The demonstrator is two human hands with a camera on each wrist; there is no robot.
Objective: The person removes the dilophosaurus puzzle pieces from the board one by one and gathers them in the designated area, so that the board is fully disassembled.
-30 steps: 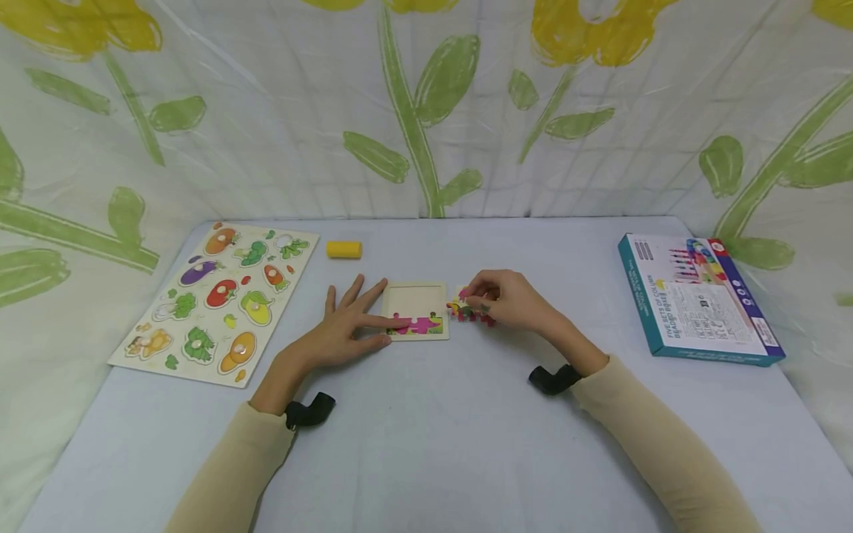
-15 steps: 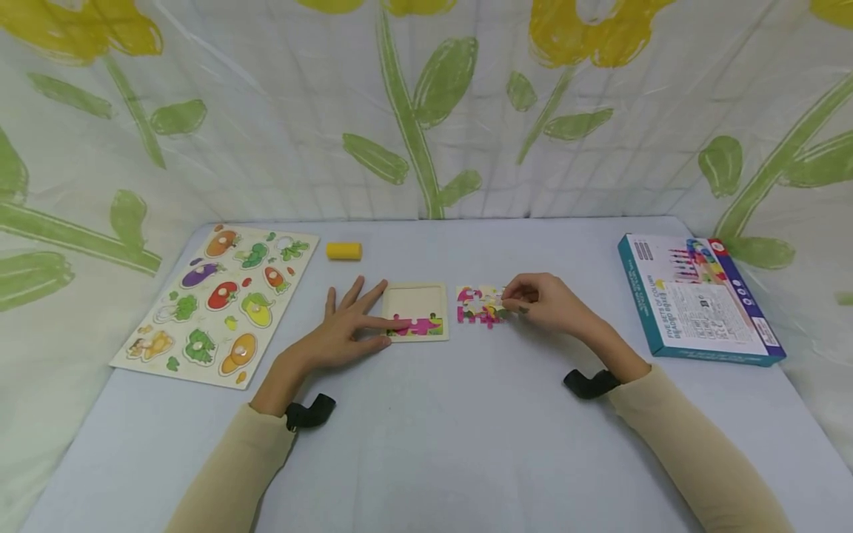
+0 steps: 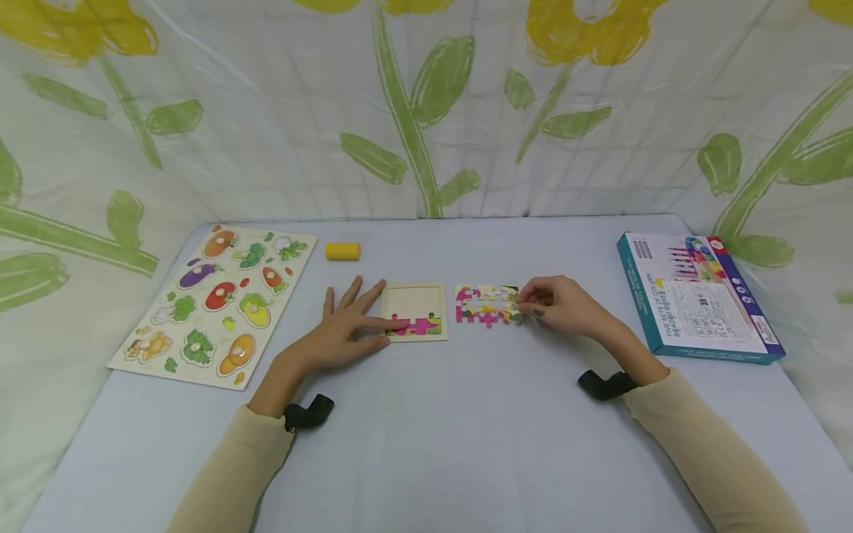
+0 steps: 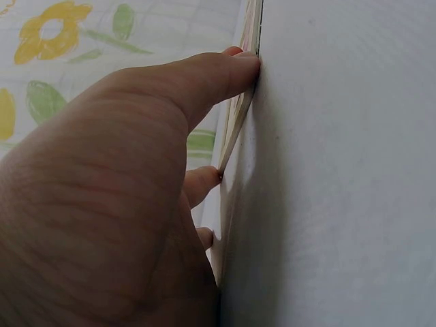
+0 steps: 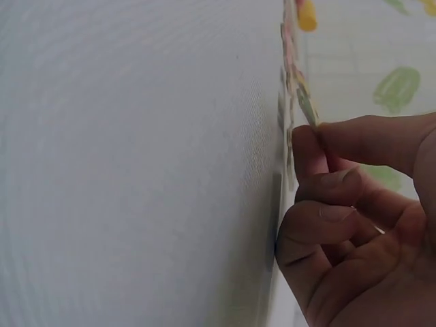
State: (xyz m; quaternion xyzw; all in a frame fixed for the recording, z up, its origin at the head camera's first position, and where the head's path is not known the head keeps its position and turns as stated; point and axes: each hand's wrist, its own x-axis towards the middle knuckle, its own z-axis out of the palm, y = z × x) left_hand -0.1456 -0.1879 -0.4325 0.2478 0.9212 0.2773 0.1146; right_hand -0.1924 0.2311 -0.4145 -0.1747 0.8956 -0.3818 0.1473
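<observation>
My left hand lies with spread fingers at the left edge of a small square wooden puzzle tray. One finger reaches over the pink and green puzzle pieces that fill the tray's near strip. To the right of the tray, a cluster of pink, yellow and white puzzle pieces lies on the table. At its right end is my right hand. In the right wrist view, its thumb and index finger pinch a thin puzzle piece, tilted close to the other pieces; the remaining fingers are curled.
A vegetable peg board lies on the left side of the table. Behind my left hand is a yellow cylinder. A blue and white toy box sits at the right. A flower-painted curtain borders the table's back edge.
My right hand has moved from over the puzzle pieces to their right end, uncovering them, and a puzzle piece is now in its pinch. My left hand stays on the tray.
</observation>
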